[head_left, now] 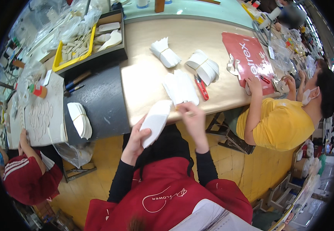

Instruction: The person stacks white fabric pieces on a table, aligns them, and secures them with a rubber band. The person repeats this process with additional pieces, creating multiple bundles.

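Long tan workbench (197, 34), yellow tiled floor (236, 165) beneath — cluttered shelving (309, 181) at right, bright even light

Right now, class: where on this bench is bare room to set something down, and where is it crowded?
Bare: the tan top between black mat and loose white stack. Crowded: the bundles, red scissors, red sheet.

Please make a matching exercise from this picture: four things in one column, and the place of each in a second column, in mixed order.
Things:
1. white insole-shaped piece
2. red-handled snips
3. yellow tray
4. red board

Places:
A. at the far left of the table, full of pale cut pieces
B. in the left hand
C. in front of the neighbour in the yellow shirt
D. on the tan table, right of a fanned white stack

Pairs: 1-B, 2-D, 3-A, 4-C
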### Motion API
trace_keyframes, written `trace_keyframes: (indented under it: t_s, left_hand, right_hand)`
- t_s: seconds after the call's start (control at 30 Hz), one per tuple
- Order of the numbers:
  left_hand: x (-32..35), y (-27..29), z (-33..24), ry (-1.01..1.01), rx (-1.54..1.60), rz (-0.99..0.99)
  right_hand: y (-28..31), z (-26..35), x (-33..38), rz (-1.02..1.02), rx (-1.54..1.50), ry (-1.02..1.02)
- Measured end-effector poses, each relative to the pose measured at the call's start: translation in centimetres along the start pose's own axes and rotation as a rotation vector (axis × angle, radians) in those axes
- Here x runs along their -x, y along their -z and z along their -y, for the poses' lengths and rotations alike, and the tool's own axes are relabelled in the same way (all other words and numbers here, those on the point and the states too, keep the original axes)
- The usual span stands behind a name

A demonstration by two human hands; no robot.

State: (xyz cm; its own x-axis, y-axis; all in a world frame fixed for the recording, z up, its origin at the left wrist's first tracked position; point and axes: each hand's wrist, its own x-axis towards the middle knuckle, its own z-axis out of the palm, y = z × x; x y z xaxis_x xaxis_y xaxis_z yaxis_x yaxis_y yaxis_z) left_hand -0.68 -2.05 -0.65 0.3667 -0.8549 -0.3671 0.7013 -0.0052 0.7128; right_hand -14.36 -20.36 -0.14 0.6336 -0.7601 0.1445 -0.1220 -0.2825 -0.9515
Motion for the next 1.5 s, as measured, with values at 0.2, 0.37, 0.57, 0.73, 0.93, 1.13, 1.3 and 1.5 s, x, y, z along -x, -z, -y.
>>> trace_keyframes:
  t_s: [0.2, 0.37, 0.57, 0.73, 0.93, 1.13, 1.3, 1.5]
  left_hand:
    - [0.1, -0.6, 1.1, -0.032, 0.023, -0.022]
    - [0.9, -0.1, 0.8, -0.058, 0.095, -0.101]
    - [1.0, -0.8, 0.4, 0.035, 0.085, 0.17]
    - [1.1, -0.5, 0.8, 0.034, 0.131, 0.165]
    - [1.3, 0.9, 2.3, -0.005, 0.371, 0.043]
    - [1.0, 1.6, 3.0, 0.098, 0.534, 0.199]
    - [0.9, 1.7, 3.3, 0.137, 0.553, 0.278]
    - [0.7, 0.9, 2.4, 0.179, 0.708, 0.379]
  right_hand:
    - [-3.4, 1.9, 1.5, 0.161, -0.137, -0.015]
    - [-3.0, 1.2, 1.8, 0.287, -0.599, -0.333]
    - [-3.0, 0.5, 2.1, 0.231, -0.246, -0.235]
    - [-3.2, 1.3, 2.1, 0.207, -0.475, -0.358]
    - [-3.4, 2.8, 2.1, 0.333, -1.035, -0.45]
    - [-3.0, 1.9, 1.3, 0.357, -1.616, -0.444]
    - [-3.4, 1.0, 1.1, 0.144, -1.844, -0.573]
    - [-2.6, 1.5, 0.8, 0.144, -1.641, -0.246]
